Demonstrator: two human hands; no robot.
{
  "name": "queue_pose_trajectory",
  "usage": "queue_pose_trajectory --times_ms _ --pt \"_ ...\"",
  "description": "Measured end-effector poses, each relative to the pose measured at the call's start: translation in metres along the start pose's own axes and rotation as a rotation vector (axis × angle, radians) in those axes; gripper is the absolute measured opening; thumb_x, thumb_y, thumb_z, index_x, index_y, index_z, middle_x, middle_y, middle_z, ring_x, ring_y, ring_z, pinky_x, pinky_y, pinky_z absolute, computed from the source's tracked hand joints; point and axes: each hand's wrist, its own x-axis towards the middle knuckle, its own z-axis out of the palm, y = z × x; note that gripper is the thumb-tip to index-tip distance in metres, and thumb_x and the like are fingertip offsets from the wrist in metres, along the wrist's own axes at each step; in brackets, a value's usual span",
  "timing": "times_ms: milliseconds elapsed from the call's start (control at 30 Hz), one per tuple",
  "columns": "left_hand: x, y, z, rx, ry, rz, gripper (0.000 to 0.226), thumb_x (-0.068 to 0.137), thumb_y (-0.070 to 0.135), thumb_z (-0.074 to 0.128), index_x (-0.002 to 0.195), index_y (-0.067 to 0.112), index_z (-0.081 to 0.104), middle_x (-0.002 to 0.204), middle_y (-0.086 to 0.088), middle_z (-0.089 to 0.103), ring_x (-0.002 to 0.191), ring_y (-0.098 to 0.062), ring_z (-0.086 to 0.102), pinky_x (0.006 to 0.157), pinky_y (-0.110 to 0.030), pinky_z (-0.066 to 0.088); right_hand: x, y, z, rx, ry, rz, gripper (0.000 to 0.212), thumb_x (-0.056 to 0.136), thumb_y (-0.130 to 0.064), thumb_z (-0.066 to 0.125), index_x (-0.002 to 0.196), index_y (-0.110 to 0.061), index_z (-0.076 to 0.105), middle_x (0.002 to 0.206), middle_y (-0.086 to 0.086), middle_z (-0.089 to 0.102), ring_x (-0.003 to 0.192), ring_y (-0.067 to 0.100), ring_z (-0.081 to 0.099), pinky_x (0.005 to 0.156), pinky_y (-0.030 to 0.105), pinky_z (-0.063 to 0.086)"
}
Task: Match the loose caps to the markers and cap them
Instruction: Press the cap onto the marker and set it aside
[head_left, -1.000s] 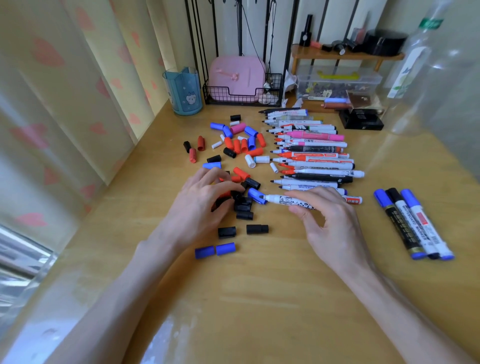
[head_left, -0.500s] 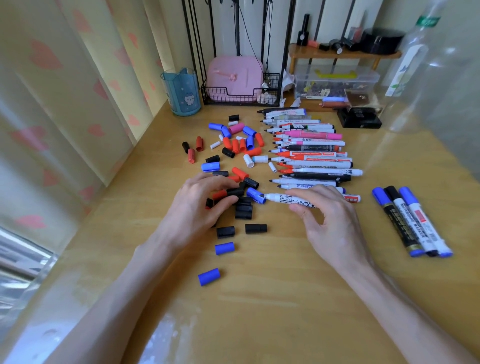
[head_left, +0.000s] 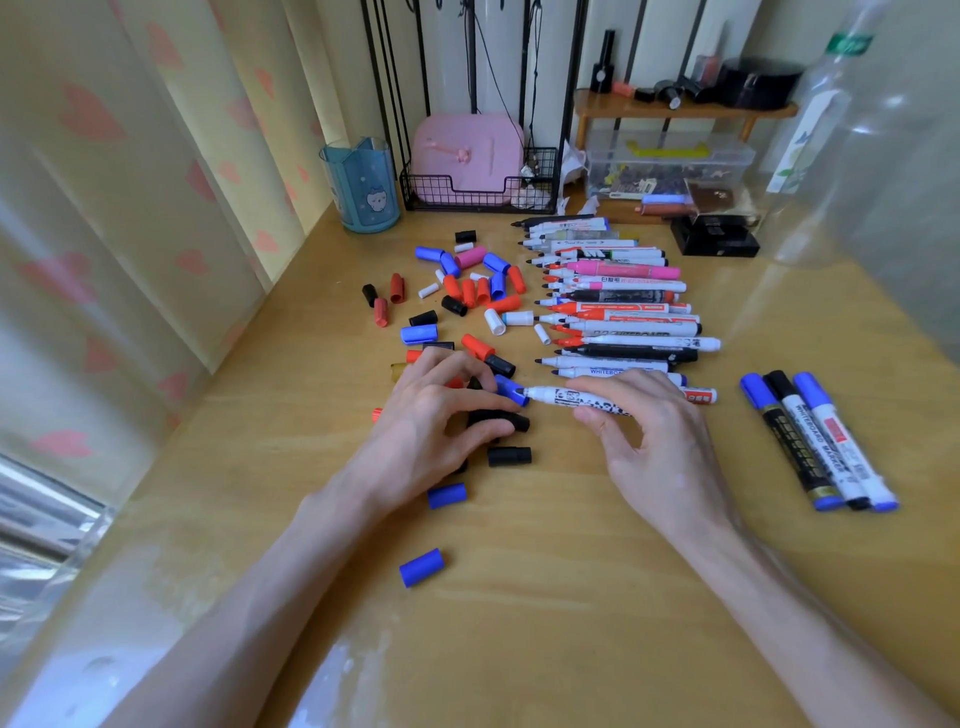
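Lower centre: blue cap (head_left: 421, 567) has rolled further from its twin. Centre-left: left hand (head_left: 436, 426) curled, thumb and forefinger now pinching a black cap (head_left: 506, 420). Centre: right hand (head_left: 660, 447) unchanged, fingertips pinching uncapped white marker (head_left: 561, 399), tip pointing left.

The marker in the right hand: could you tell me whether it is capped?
Uncapped: the marker held by the right hand shows a bare dark nib, lying beside a loose blue cap, not inside it.
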Motion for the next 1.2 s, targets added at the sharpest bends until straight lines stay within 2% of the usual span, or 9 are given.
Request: queue_pose_trajectory --times_ms 167,333,400,533,633,800,967,1100,1200 --pt "0.005 0.007 0.003 -0.006 -0.002 -0.053 0.041 0.097 0.056 0.061 0.127 0.032 0.074 0.110 0.013 0.055 0.103 -0.016 0.048 0.097 -0.037 0.044 0.000 0.000 -0.001 0.003 0.011 -0.005 0.025 0.094 -0.012 0.075 0.117 -0.020 0.077 0.102 -0.008 0.070 0.100 0.019 0.062 0.090 0.032 0.049" --pt "0.005 -0.012 -0.009 0.086 0.083 -0.173 0.022 0.099 0.027 0.070 0.120 0.029 0.076 0.109 0.008 0.059 0.105 -0.019 0.050 0.094 -0.047 0.047 0.000 0.002 -0.001 0.006 0.005 0.000 0.025 0.094 -0.012 0.075 0.117 -0.019 0.077 0.101 -0.007 0.070 0.100 0.019 0.062 0.090 0.034 0.050" --pt "0.004 -0.018 -0.011 0.140 0.045 -0.191 0.026 0.095 0.029 0.074 0.121 0.030 0.076 0.110 0.008 0.058 0.105 -0.020 0.050 0.091 -0.049 0.049 0.000 0.002 0.000 0.004 0.003 0.000 0.026 0.094 -0.011 0.075 0.118 -0.019 0.077 0.100 -0.008 0.070 0.099 0.019 0.062 0.090 0.033 0.050" --pt "0.003 -0.018 -0.013 0.181 0.018 -0.145 0.027 0.089 0.037 0.079 0.115 0.032 0.077 0.111 0.007 0.057 0.104 -0.021 0.049 0.086 -0.048 0.049 0.000 0.003 0.000 0.001 0.010 -0.002 0.025 0.093 -0.011 0.075 0.117 -0.019 0.077 0.101 -0.007 0.071 0.099 0.019 0.063 0.090 0.031 0.049" --pt "0.002 -0.017 -0.012 0.214 0.010 -0.118 0.024 0.087 0.036 0.080 0.111 0.031 0.077 0.111 0.006 0.058 0.103 -0.022 0.049 0.083 -0.045 0.048 0.001 0.003 0.000 0.000 0.006 0.001 0.025 0.093 -0.011 0.075 0.117 -0.019 0.077 0.102 -0.007 0.071 0.100 0.019 0.063 0.091 0.032 0.049" --pt "0.004 -0.014 -0.015 0.138 0.063 -0.098 0.004 0.095 0.026 0.075 0.099 0.026 0.074 0.110 0.009 0.065 0.105 -0.023 0.054 0.087 -0.047 0.049 0.001 0.003 0.001 -0.002 -0.009 0.011 0.025 0.093 -0.011 0.075 0.117 -0.020 0.077 0.102 -0.008 0.070 0.099 0.019 0.062 0.090 0.030 0.048" --pt "-0.002 -0.016 -0.009 0.242 0.004 -0.088 0.028 0.090 0.035 0.078 0.116 0.025 0.074 0.117 0.004 0.063 0.111 -0.026 0.051 0.084 -0.038 0.043 0.000 0.003 0.001 -0.002 -0.013 0.011 0.026 0.093 -0.011 0.075 0.117 -0.021 0.077 0.099 -0.008 0.069 0.097 0.020 0.062 0.088 0.031 0.048" --pt "0.001 -0.015 -0.007 0.264 0.007 -0.095 0.021 0.093 0.031 0.076 0.112 0.024 0.072 0.115 0.006 0.064 0.110 -0.027 0.052 0.085 -0.040 0.044 0.000 0.004 0.001 -0.005 -0.018 0.009 0.026 0.093 -0.011 0.075 0.118 -0.021 0.077 0.099 -0.007 0.069 0.097 0.021 0.062 0.088 0.032 0.049" --pt "0.000 -0.013 -0.007 0.259 0.039 -0.071 0.016 0.096 0.031 0.074 0.109 0.023 0.070 0.113 0.010 0.066 0.110 -0.024 0.052 0.084 -0.035 0.035 0.000 0.004 0.002 -0.004 -0.024 0.010 0.026 0.094 -0.012 0.075 0.118 -0.021 0.077 0.099 -0.007 0.069 0.097 0.021 0.062 0.088 0.034 0.049"
